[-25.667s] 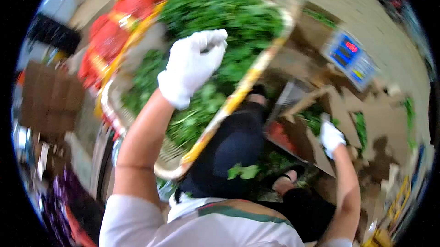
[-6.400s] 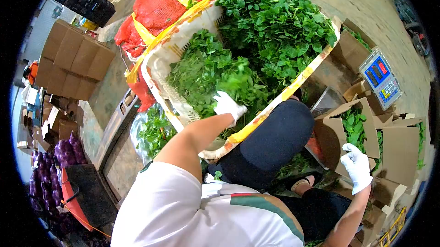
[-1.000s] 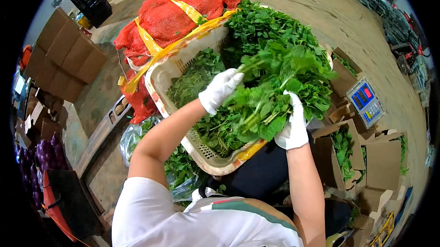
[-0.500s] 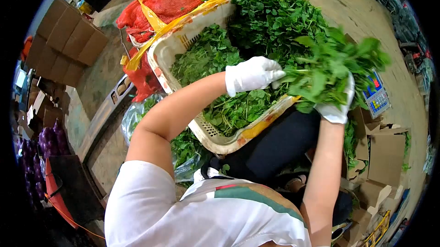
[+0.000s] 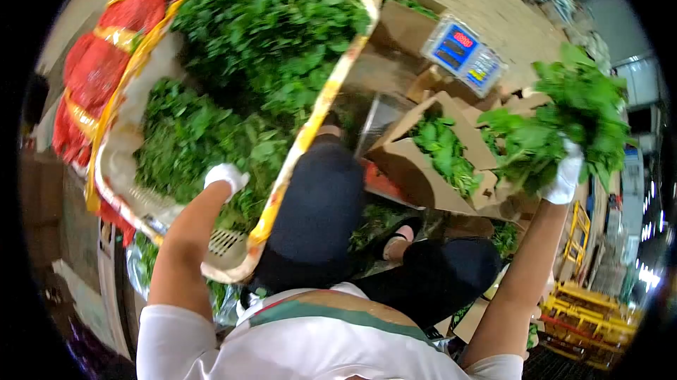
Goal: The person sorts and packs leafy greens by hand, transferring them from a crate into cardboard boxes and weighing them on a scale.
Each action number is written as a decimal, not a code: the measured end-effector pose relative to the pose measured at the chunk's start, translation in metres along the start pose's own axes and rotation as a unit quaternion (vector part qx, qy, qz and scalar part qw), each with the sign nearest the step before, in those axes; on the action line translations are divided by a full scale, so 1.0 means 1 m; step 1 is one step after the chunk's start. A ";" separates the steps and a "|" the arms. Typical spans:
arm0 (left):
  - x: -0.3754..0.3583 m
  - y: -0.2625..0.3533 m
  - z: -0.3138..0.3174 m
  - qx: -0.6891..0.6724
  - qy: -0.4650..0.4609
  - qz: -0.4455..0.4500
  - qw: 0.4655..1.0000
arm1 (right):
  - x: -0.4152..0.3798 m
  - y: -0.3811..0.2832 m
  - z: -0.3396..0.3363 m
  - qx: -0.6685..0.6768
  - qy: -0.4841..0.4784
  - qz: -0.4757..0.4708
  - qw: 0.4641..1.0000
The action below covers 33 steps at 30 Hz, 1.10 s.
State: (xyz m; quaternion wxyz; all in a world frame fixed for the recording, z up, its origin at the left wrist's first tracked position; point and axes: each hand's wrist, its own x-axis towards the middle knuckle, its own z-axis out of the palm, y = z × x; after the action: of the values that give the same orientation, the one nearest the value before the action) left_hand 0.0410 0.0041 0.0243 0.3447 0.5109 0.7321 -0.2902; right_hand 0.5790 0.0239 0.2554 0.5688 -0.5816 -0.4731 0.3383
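My right hand (image 5: 564, 177), in a white glove, grips a big bunch of leafy greens (image 5: 564, 123) held up over the cardboard boxes at the right. My left hand (image 5: 224, 175), also gloved, reaches down into the loose greens (image 5: 190, 140) in the white plastic crate (image 5: 226, 256) on my left; its fingers are buried among the leaves, so its grasp is hidden. The crate's rim carries yellow tape (image 5: 310, 123). An open cardboard box (image 5: 409, 168) partly filled with greens (image 5: 441, 151) stands below the raised bunch.
A red mesh sack (image 5: 99, 63) lies against the crate's far side. A digital scale (image 5: 462, 52) sits beyond the boxes. My legs in dark trousers (image 5: 317, 211) are between crate and boxes. Yellow metal racks (image 5: 585, 302) stand at the lower right.
My right hand has carried the bunch of greens away from the crate to above the boxes at the right. My left hand let go of it and dropped back into the crate.
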 end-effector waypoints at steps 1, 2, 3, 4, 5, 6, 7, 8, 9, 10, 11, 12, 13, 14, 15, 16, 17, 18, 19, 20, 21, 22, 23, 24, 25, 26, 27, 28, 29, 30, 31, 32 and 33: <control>0.014 -0.004 0.011 0.025 0.037 0.019 0.999 | 0.001 0.010 -0.008 -0.090 -0.063 0.015 0.994; 0.007 0.003 0.006 0.040 0.075 0.030 0.996 | 0.009 0.023 -0.019 -0.175 -0.120 0.032 0.977; 0.003 0.004 0.003 -0.003 0.009 0.002 1.000 | 0.008 0.031 -0.018 -0.217 -0.152 0.042 0.963; 0.012 0.000 0.010 0.004 0.035 0.007 0.999 | 0.007 0.037 -0.014 -0.259 -0.185 0.050 0.947; 0.020 -0.006 0.020 0.018 0.125 0.029 0.992 | 0.009 0.047 0.000 -0.387 -0.225 0.052 0.893; 0.016 -0.007 0.020 0.013 0.098 0.027 0.995 | 0.000 0.047 0.020 -0.516 -0.265 0.057 0.813; 0.015 -0.006 0.016 0.012 0.076 0.022 0.997 | 0.001 0.067 0.021 -0.549 -0.283 -0.014 0.786; 0.015 -0.002 0.009 0.007 0.067 0.005 0.998 | 0.001 0.085 0.023 -0.581 -0.293 -0.087 0.754; 0.013 -0.003 0.013 -0.005 0.050 -0.002 0.999 | 0.000 0.108 0.032 -0.500 -0.278 -0.019 0.820; 0.022 -0.007 0.021 0.006 0.068 -0.001 0.998 | -0.001 0.130 0.040 -0.411 -0.250 0.044 0.875; 0.025 -0.010 0.027 0.019 0.107 -0.010 0.994 | 0.001 0.146 0.050 -0.402 -0.282 0.123 0.862; 0.016 -0.003 0.021 0.004 0.072 -0.018 0.997 | 0.003 0.163 0.060 -0.397 -0.310 0.200 0.841; 0.008 0.002 0.012 -0.007 0.039 -0.030 0.999 | -0.003 0.184 0.068 -0.420 -0.295 0.213 0.831; 0.012 0.003 0.014 0.002 0.043 -0.032 0.999 | -0.009 0.203 0.076 -0.443 -0.279 0.227 0.821; 0.020 -0.004 0.026 -0.003 0.076 -0.024 0.997 | -0.007 0.207 0.076 -0.494 -0.320 0.181 0.788; 0.026 -0.008 0.031 -0.006 0.112 -0.016 0.994 | -0.005 0.209 0.076 -0.542 -0.355 0.130 0.751; 0.027 -0.008 0.029 -0.004 0.115 -0.016 0.993 | -0.004 0.193 0.093 -0.626 -0.373 0.109 0.676; 0.027 -0.007 0.028 -0.012 0.099 -0.025 0.995 | -0.001 0.185 0.094 -0.626 -0.370 0.110 0.677; 0.029 -0.008 0.027 -0.019 0.084 -0.035 0.996 | 0.001 0.179 0.095 -0.635 -0.373 0.097 0.670; 0.035 -0.011 0.028 -0.024 0.069 -0.045 0.996 | 0.004 0.172 0.095 -0.643 -0.375 0.085 0.663; 0.045 -0.016 0.035 -0.022 0.072 -0.044 0.996 | 0.006 0.164 0.094 -0.656 -0.374 0.071 0.652; 0.056 -0.022 0.043 -0.009 0.088 -0.046 0.995 | 0.006 0.154 0.092 -0.663 -0.360 0.045 0.655; 0.049 -0.018 0.040 0.005 0.104 -0.048 0.993 | 0.006 0.140 0.090 -0.670 -0.346 0.020 0.657; 0.040 -0.013 0.035 -0.024 0.092 -0.065 0.993 | 0.006 0.124 0.087 -0.654 -0.347 0.017 0.672; 0.034 -0.013 0.031 -0.022 0.091 -0.064 0.994 | 0.007 0.106 0.084 -0.639 -0.347 0.015 0.686; 0.031 -0.012 0.029 -0.009 0.105 -0.062 0.993 | 0.009 0.090 0.078 -0.592 -0.348 0.034 0.726; 0.030 -0.009 0.028 0.004 0.121 -0.057 0.991 | 0.003 0.072 0.063 -0.497 -0.304 0.037 0.812; 0.031 -0.010 0.029 0.017 0.128 -0.053 0.990 | 0.006 0.072 0.055 -0.463 -0.311 0.012 0.830; 0.031 -0.008 0.028 0.017 0.130 -0.051 0.990 | 0.008 0.072 0.049 -0.429 -0.315 -0.014 0.846; 0.031 -0.007 0.027 0.027 0.137 -0.045 0.989 | 0.004 0.071 0.043 -0.280 -0.263 0.052 0.922; 0.031 -0.005 0.025 0.038 0.145 -0.040 0.988 | 0.002 0.064 0.039 -0.227 -0.192 0.117 0.948; 0.030 -0.003 0.023 0.037 0.147 -0.040 0.988 | 0.003 0.068 0.032 -0.184 -0.152 0.086 0.967; 0.028 0.000 0.021 0.007 0.150 -0.051 0.987 | 0.004 0.073 0.024 -0.139 -0.111 0.054 0.983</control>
State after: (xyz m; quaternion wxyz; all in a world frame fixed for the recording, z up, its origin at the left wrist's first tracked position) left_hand 0.0386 0.0034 -0.0109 0.2122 0.5131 0.7984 -0.2329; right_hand 0.5701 0.0430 0.1815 0.4076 -0.6385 -0.5432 0.3621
